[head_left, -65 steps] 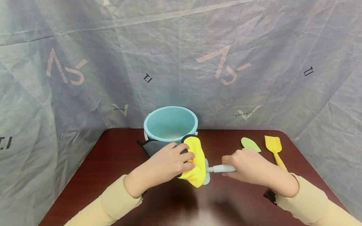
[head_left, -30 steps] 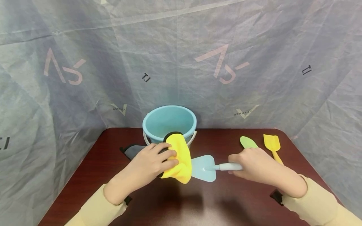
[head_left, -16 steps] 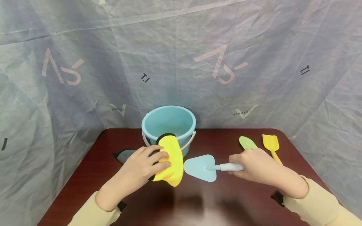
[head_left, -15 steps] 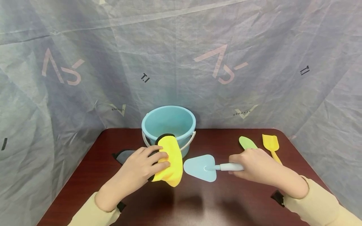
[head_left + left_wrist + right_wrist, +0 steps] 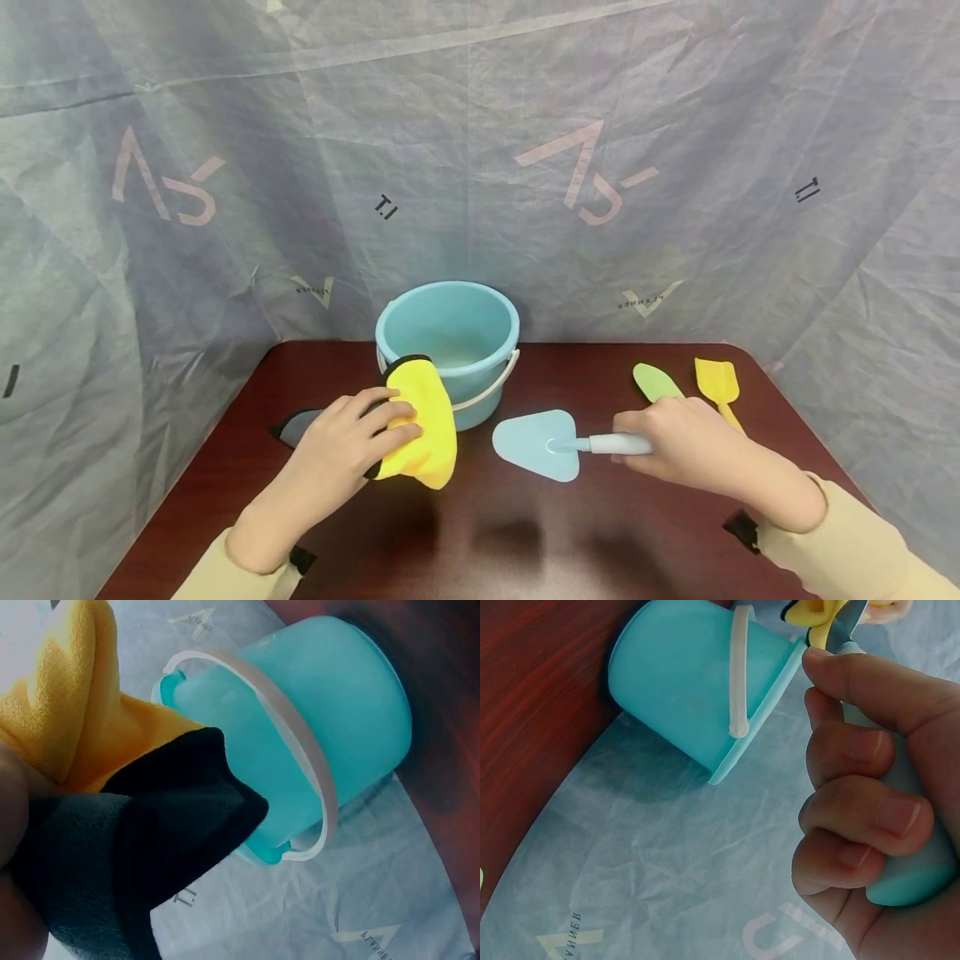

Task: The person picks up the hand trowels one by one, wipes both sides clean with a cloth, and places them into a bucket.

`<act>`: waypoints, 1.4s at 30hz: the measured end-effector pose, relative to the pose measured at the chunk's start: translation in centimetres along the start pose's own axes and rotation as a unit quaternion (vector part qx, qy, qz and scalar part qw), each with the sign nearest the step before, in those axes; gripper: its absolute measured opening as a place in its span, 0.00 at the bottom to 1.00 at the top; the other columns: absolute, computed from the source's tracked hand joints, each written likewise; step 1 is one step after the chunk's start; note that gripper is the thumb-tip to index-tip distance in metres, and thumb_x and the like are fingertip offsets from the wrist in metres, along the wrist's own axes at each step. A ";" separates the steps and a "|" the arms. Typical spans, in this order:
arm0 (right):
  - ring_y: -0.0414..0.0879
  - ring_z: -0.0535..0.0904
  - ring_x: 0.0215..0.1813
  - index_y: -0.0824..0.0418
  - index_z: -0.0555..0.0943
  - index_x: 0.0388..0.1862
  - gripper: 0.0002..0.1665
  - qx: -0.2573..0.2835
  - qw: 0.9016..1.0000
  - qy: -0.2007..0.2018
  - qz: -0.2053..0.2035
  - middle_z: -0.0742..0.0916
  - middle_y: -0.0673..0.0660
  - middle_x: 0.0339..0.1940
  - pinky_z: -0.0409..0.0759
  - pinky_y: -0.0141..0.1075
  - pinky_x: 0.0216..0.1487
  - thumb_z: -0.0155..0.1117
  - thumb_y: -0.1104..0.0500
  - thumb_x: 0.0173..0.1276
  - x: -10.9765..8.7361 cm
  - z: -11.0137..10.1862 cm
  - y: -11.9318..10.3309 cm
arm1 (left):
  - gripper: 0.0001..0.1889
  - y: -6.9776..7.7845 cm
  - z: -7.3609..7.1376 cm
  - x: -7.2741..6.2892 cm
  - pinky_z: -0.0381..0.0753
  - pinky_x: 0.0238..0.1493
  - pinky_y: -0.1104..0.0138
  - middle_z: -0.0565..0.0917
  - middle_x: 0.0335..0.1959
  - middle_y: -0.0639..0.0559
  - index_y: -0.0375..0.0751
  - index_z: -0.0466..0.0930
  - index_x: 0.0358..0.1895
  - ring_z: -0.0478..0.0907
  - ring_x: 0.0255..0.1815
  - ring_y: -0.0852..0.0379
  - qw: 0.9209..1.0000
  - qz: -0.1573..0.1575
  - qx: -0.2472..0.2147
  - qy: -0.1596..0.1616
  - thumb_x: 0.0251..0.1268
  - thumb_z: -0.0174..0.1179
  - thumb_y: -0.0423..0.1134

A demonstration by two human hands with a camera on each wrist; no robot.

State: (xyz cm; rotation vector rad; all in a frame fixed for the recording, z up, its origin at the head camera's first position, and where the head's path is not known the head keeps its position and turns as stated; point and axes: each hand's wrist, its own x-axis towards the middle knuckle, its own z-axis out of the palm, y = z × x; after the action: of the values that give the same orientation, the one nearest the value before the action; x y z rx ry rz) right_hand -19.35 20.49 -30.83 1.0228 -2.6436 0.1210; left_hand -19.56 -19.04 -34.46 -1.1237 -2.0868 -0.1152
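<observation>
My left hand (image 5: 341, 442) grips a folded cloth (image 5: 423, 421), yellow on one side and dark grey with black edging on the other. In the left wrist view the grey side of the cloth (image 5: 82, 847) hangs in front of the bucket. My right hand (image 5: 686, 437) holds a toy trowel (image 5: 536, 444) by its pale handle, its light blue blade pointing left above the table. Cloth and blade are apart. In the right wrist view the fingers curl round the trowel handle (image 5: 911, 847).
A light blue bucket (image 5: 480, 387) with a white handle stands at the back of the dark red table (image 5: 585, 367). A green leaf-shaped tool (image 5: 655, 382), partly hidden by my right hand, and a yellow toy shovel (image 5: 717, 383) lie at the back right. Grey sheeting (image 5: 465, 167) hangs behind.
The cloth in my left hand was round the trowel's blade; it has moved left off it, baring the whole blade. My right hand has shifted slightly right with the trowel.
</observation>
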 end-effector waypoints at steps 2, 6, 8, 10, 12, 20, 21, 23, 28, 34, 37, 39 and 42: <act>0.31 0.55 0.17 0.42 0.69 0.17 0.19 0.000 1.000 -0.002 0.003 0.63 0.36 0.12 0.55 0.27 0.14 0.75 0.53 0.46 -0.1 0.1 0.1 | 0.28 -0.1 -0.2 0.0 0.78 0.37 0.56 0.80 0.45 0.52 0.48 0.81 0.44 0.76 0.52 0.45 1.000 -0.012 0.012 0.016 0.32 0.69 0.21; 0.31 0.56 0.17 0.42 0.70 0.18 0.18 0.006 1.000 -0.018 0.008 0.64 0.35 0.12 0.57 0.28 0.15 0.75 0.53 0.46 -0.2 0.3 0.2 | 0.32 -0.3 -0.4 0.3 0.77 0.31 0.54 0.80 0.45 0.49 0.46 0.81 0.45 0.77 0.48 0.42 0.996 -0.032 0.036 0.069 0.27 0.69 0.19; 0.31 0.56 0.17 0.42 0.70 0.18 0.19 0.010 1.000 -0.025 0.011 0.64 0.36 0.12 0.57 0.28 0.16 0.75 0.54 0.46 -0.2 0.4 0.3 | 0.33 -0.3 -0.4 0.6 0.77 0.29 0.53 0.81 0.45 0.47 0.45 0.81 0.46 0.77 0.47 0.41 0.994 -0.040 0.043 0.094 0.26 0.69 0.18; 0.31 0.56 0.17 0.42 0.69 0.18 0.19 0.013 0.999 -0.031 0.014 0.64 0.36 0.11 0.57 0.28 0.16 0.75 0.54 0.46 -0.2 0.4 0.3 | 0.31 -0.2 -0.4 1.1 0.75 0.27 0.54 0.81 0.45 0.47 0.44 0.82 0.46 0.77 0.46 0.40 0.991 -0.046 0.047 0.117 0.30 0.65 0.17; 0.31 0.56 0.17 0.42 0.69 0.18 0.19 0.013 0.999 -0.033 0.014 0.64 0.36 0.11 0.57 0.28 0.16 0.75 0.54 0.46 -0.2 0.5 0.3 | 0.27 0.0 -0.5 1.7 0.73 0.25 0.55 0.81 0.45 0.47 0.44 0.82 0.47 0.77 0.46 0.40 0.987 -0.050 0.049 0.142 0.37 0.61 0.18; 0.32 0.56 0.17 0.43 0.71 0.18 0.18 0.011 1.000 -0.026 0.006 0.64 0.36 0.12 0.56 0.28 0.17 0.75 0.54 0.46 0.2 0.8 0.4 | 0.15 0.9 -0.6 4.6 0.73 0.25 0.55 0.82 0.45 0.48 0.44 0.83 0.46 0.78 0.46 0.40 0.980 -0.036 0.053 0.190 0.66 0.47 0.30; 0.32 0.56 0.17 0.44 0.70 0.18 0.19 0.014 1.000 -0.024 0.004 0.64 0.36 0.12 0.56 0.28 0.17 0.76 0.54 0.46 0.3 0.9 0.4 | 0.14 1.0 -0.6 4.9 0.74 0.26 0.55 0.82 0.45 0.48 0.44 0.82 0.47 0.78 0.46 0.40 0.980 -0.034 0.053 0.190 0.65 0.48 0.30; 0.31 0.55 0.17 0.44 0.69 0.17 0.20 0.015 1.000 -0.017 0.001 0.63 0.36 0.11 0.56 0.27 0.17 0.75 0.55 0.45 0.3 1.1 0.4 | 0.14 1.2 -0.4 5.4 0.76 0.28 0.54 0.82 0.46 0.48 0.44 0.82 0.47 0.78 0.47 0.41 0.981 -0.031 0.049 0.186 0.63 0.51 0.30; 0.31 0.53 0.17 0.44 0.67 0.16 0.21 0.018 1.000 -0.007 -0.006 0.61 0.36 0.11 0.56 0.27 0.17 0.74 0.57 0.45 0.6 1.6 0.3 | 0.15 1.7 0.2 6.5 0.78 0.33 0.54 0.83 0.47 0.49 0.45 0.82 0.48 0.78 0.48 0.41 0.983 -0.017 0.041 0.176 0.57 0.60 0.31; 0.32 0.55 0.16 0.44 0.69 0.17 0.19 0.023 0.999 -0.025 -0.005 0.64 0.37 0.11 0.56 0.28 0.16 0.74 0.56 0.46 0.9 1.6 0.1 | 0.17 2.5 0.9 7.4 0.80 0.33 0.56 0.83 0.45 0.51 0.47 0.83 0.46 0.78 0.47 0.43 0.982 0.005 0.041 0.182 0.49 0.67 0.31; 0.32 0.54 0.16 0.44 0.68 0.16 0.19 0.024 0.999 -0.022 -0.005 0.63 0.37 0.11 0.54 0.27 0.16 0.74 0.55 0.47 1.1 1.7 -0.1 | 0.17 2.8 1.1 7.9 0.80 0.33 0.57 0.83 0.44 0.51 0.48 0.84 0.45 0.79 0.47 0.44 0.981 0.011 0.046 0.187 0.50 0.66 0.30; 0.32 0.54 0.16 0.44 0.69 0.16 0.19 0.024 0.999 -0.023 -0.005 0.63 0.37 0.11 0.54 0.27 0.16 0.74 0.54 0.47 1.2 1.7 -0.2 | 0.16 3.0 1.3 8.1 0.79 0.32 0.57 0.83 0.44 0.52 0.48 0.84 0.45 0.79 0.46 0.44 0.981 0.013 0.048 0.188 0.51 0.65 0.30; 0.33 0.55 0.16 0.44 0.70 0.17 0.18 0.027 0.999 -0.030 -0.002 0.64 0.37 0.11 0.55 0.28 0.16 0.74 0.54 0.48 1.3 1.7 -0.3 | 0.16 3.4 1.6 8.3 0.79 0.33 0.58 0.84 0.44 0.54 0.49 0.84 0.45 0.79 0.47 0.45 0.982 0.016 0.051 0.180 0.53 0.64 0.30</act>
State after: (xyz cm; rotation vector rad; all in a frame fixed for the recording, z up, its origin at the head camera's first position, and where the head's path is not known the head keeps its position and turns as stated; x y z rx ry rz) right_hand -20.50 19.17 -32.09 1.0655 -2.7054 0.1630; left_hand -20.67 -10.71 -31.07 -0.9919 -1.7330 -0.1809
